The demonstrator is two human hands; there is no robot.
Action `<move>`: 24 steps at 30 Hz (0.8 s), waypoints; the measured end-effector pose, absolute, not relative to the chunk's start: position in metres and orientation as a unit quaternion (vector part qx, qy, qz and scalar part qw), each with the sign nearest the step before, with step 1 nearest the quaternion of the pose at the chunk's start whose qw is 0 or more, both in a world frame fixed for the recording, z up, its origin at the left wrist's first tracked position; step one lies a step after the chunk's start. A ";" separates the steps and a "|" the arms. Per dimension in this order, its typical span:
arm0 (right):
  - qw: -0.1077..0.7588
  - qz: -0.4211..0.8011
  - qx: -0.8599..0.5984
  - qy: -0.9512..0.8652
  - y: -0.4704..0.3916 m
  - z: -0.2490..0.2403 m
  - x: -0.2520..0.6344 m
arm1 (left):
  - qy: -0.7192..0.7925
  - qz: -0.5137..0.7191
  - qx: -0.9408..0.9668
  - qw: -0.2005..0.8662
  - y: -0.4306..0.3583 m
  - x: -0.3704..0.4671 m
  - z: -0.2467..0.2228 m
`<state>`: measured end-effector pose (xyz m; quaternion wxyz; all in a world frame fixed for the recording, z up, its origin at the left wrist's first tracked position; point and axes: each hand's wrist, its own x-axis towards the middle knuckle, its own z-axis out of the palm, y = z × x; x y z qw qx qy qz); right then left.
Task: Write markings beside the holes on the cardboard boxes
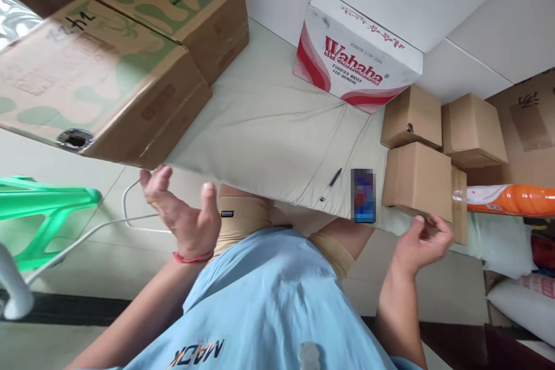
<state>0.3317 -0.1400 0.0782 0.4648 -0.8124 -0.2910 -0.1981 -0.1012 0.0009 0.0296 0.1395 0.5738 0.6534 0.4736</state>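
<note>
My left hand (186, 214) is raised with its fingers apart and holds nothing, just below the near corner of a large printed carton (130, 81) at the left. At the right, my right hand (425, 240) has its thumb and fingertips curled close together by the lower edge of a small brown box (417, 182); whether anything is between them cannot be made out. A pen (331, 185) and a phone with a blurred screen (363, 195) lie on the pale cloth-covered table (269, 127) between my hands.
Another coconut carton (186, 0) stands at the back left, a white and red Wahaha box (355, 58) at the back. More small boxes (472, 130) and an orange package (511, 199) are at the right. A green stool (52, 202) is at the left.
</note>
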 end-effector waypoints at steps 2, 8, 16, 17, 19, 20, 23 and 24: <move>0.488 -0.203 -0.816 -0.233 -0.148 0.083 0.365 | 0.623 0.471 0.609 0.137 -0.009 -0.079 0.031; 0.634 0.016 -0.771 -0.052 -0.167 0.080 0.414 | 0.558 0.335 0.681 0.335 -0.012 -0.051 0.019; 0.635 0.355 -0.686 -0.022 -0.168 0.034 0.357 | 0.585 0.316 0.709 0.237 0.017 -0.044 0.005; 0.637 0.383 -0.669 -0.016 -0.166 0.031 0.356 | 0.588 0.314 0.711 0.223 0.026 -0.043 0.003; 0.643 0.419 -0.640 -0.008 -0.161 0.029 0.358 | 0.595 0.305 0.716 0.200 0.045 -0.040 -0.001; 0.647 0.434 -0.626 -0.003 -0.159 0.030 0.361 | 0.599 0.299 0.718 0.191 0.054 -0.038 -0.003; 0.674 0.494 -0.549 0.021 -0.154 0.029 0.369 | 0.619 0.278 0.716 0.162 0.073 -0.027 -0.009; 0.688 0.513 -0.513 0.034 -0.153 0.028 0.371 | 0.626 0.273 0.714 0.151 0.076 -0.023 -0.011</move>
